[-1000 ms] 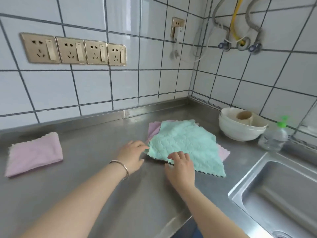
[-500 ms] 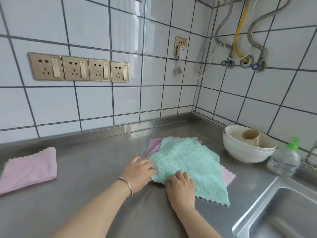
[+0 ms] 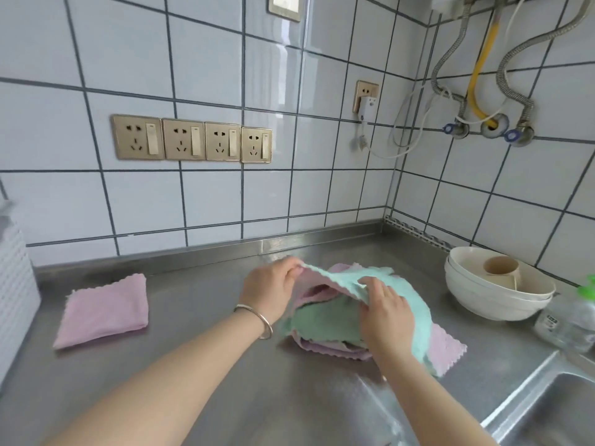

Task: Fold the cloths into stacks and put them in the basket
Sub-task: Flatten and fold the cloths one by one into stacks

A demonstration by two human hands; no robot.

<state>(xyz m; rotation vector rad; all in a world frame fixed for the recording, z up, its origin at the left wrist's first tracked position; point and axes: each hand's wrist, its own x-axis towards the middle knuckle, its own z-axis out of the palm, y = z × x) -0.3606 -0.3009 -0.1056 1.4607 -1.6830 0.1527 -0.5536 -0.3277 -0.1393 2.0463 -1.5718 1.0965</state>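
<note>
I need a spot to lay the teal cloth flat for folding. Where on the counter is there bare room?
Bare steel lies between the folded pink cloth and the cloth pile, and along the counter's near edge. The right is crowded: stacked bowls, a clear bottle, then the sink.

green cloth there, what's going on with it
A person is folding at a steel counter. Both hands pinch the near edge of the green cloth, left hand at one corner and right hand further along, lifting it off a pile of cloths. One folded pink cloth lies apart to the left. A white basket stands at the far left edge.
</note>
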